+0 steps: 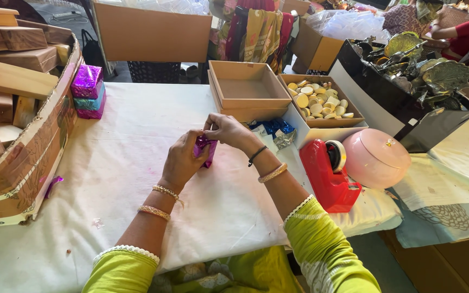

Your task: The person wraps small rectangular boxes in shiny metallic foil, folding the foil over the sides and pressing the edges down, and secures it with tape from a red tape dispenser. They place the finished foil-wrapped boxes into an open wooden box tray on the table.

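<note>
White-clothed table [137, 135], daylight, perhaps dark floor [66, 16] beyond.

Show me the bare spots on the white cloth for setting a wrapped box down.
Bare cloth lies left of the left hand, between it and the carton of wooden blocks, and behind the hands up to the empty tray. Right of the right hand, the red tape dispenser and pink bowl crowd it.

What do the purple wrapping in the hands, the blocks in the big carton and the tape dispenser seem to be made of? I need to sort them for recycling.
Purple wrapping: probably metallic foil paper, shiny and crinkled.
Blocks: apparently unfinished wood, matte with visible grain.
Tape dispenser: likely moulded plastic, glossy red with smooth highlights.
</note>
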